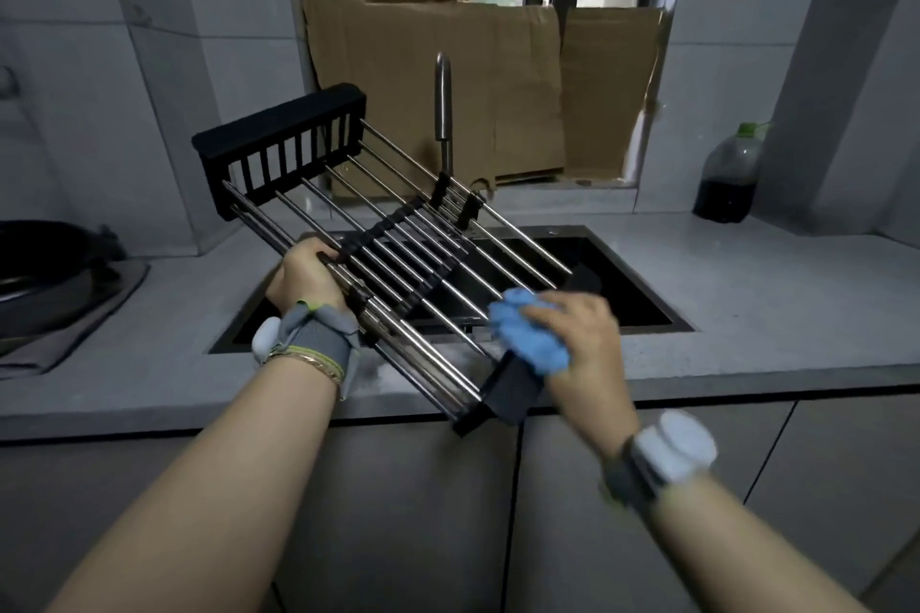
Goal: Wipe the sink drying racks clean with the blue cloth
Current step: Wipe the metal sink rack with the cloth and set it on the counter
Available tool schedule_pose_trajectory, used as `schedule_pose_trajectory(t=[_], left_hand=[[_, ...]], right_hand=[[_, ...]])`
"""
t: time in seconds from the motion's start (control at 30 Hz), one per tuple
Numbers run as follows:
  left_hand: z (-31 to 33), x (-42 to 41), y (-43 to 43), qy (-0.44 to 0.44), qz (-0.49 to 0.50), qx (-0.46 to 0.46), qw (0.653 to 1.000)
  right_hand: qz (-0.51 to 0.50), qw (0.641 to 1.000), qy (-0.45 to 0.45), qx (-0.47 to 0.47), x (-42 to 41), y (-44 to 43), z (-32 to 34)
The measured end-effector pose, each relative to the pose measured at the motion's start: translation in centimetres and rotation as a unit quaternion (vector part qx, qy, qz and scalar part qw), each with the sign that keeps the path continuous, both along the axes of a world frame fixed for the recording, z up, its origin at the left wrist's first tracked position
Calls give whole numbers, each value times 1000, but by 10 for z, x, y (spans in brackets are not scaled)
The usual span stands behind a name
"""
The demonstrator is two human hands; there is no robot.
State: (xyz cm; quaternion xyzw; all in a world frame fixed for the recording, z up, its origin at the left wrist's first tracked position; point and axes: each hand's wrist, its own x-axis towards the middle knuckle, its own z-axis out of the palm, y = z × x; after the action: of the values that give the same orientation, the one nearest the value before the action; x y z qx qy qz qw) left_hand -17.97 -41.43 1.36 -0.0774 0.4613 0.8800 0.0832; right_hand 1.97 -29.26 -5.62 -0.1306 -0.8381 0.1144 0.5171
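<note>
I hold the long steel-bar drying rack with black plastic ends (398,234) tilted over the dark sink (587,230). My left grip (303,279) closes around its side rail. My right grip (582,334) clutches the crumpled blue cloth (527,336) against the near black end. The bars run from there up-left, away from me.

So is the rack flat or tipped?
Tipped: the rack slants, far end high, near end low by the counter, held by the left hand.
</note>
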Motion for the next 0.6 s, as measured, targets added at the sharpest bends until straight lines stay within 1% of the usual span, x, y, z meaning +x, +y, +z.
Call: schedule_pose_trajectory(t=[0.1,0.13,0.17,0.2,0.23,0.3,0.37,0.47,0.57,0.6], left_hand=[[1,5,0,15,-6,14,1000],[2,8,0,17,-2,15,1000],[3,10,2,19,-2,20,1000],[5,11,3,19,-2,25,999],[8,11,4,16,-1,28,999],[11,13,5,19,7,22,1000],[11,13,6,41,13,2,999],[12,20,2,80,-3,-11,997],[6,15,1,101,-22,-15,995],[5,19,2,108,-35,-22,993]], right_hand=[[-63,989,-26,-130,2,41,28],[-70,987,-37,-140,1,42,33],[-72,988,-38,-128,1,38,35],[-66,993,-33,-94,0,29,34],[-42,996,-30,-66,0,15,31],[27,997,-52,-56,1,-15,18],[76,994,-71,-44,0,-40,-2],[118,989,-87,10,4,-60,-21],[180,969,-166,33,9,-45,-12],[180,964,-193,33,10,-36,-4]])
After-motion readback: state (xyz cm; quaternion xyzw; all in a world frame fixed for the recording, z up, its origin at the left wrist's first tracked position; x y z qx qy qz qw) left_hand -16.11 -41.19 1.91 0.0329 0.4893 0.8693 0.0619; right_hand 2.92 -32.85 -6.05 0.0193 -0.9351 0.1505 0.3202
